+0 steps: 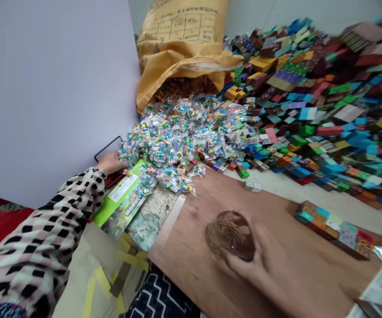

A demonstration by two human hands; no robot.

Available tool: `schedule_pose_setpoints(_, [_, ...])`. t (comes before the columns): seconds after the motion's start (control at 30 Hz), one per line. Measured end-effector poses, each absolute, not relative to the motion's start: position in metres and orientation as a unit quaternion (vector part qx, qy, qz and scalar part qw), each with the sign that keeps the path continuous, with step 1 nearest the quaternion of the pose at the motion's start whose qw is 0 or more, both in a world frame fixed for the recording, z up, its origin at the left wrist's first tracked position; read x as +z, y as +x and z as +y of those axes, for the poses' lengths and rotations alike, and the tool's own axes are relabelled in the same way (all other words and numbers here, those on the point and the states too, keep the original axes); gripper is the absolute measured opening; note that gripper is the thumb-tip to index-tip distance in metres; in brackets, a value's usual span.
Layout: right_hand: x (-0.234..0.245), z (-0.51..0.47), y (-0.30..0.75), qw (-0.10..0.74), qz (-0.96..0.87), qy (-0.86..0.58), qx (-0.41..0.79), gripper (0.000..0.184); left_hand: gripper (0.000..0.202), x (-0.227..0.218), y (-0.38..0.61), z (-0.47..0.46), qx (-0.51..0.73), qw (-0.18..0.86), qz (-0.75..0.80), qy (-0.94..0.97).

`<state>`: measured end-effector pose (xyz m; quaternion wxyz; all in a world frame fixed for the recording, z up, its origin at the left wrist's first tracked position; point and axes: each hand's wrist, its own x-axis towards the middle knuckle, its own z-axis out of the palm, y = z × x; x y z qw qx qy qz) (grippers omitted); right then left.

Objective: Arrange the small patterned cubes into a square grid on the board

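Clear cup [215,236] is held at the brown board [191,234]; whether it is lifted cannot be told. Its side is gripped by the right hand [259,256], with fingers and thumb curved around the wall. At the left edge of the heaped clear packets [177,132], the left hand [111,162] is placed; whether its fingers are pinching anything cannot be told. On the green-edged packaging [102,215], "MODUL" can be read; its white label [123,187] is blurred. Characters and a grid are printed on the yellow sack [184,49].
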<state>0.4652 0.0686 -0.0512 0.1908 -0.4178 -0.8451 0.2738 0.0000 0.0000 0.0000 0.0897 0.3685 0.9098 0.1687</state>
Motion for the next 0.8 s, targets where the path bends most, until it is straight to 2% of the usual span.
schedule_pose_setpoints(0.17, [-0.050,0.067,0.465,0.202,-0.853,-0.400,0.268,0.051,0.019,0.005,0.011,0.013,0.233,0.059,0.893,0.379])
schedule_pose_setpoints(0.3, [-0.043,0.067,0.462,0.223,-0.856,-0.385,0.262,0.054,0.020,0.017,0.032,0.038,0.302,0.019,0.861,0.409])
schedule_pose_setpoints(0.47, [-0.038,0.066,0.459,0.232,-0.861,-0.382,0.243,0.046,0.027,0.030,0.075,0.094,0.341,-0.038,0.818,0.461])
schedule_pose_setpoints(0.7, [-0.039,0.064,0.458,0.252,-0.856,-0.375,0.251,0.055,0.031,0.028,0.137,0.142,0.242,-0.036,0.802,0.545])
schedule_pose_setpoints(0.8, [-0.042,0.063,0.459,0.252,-0.854,-0.378,0.253,0.057,0.046,0.030,0.145,0.141,0.192,-0.007,0.788,0.584])
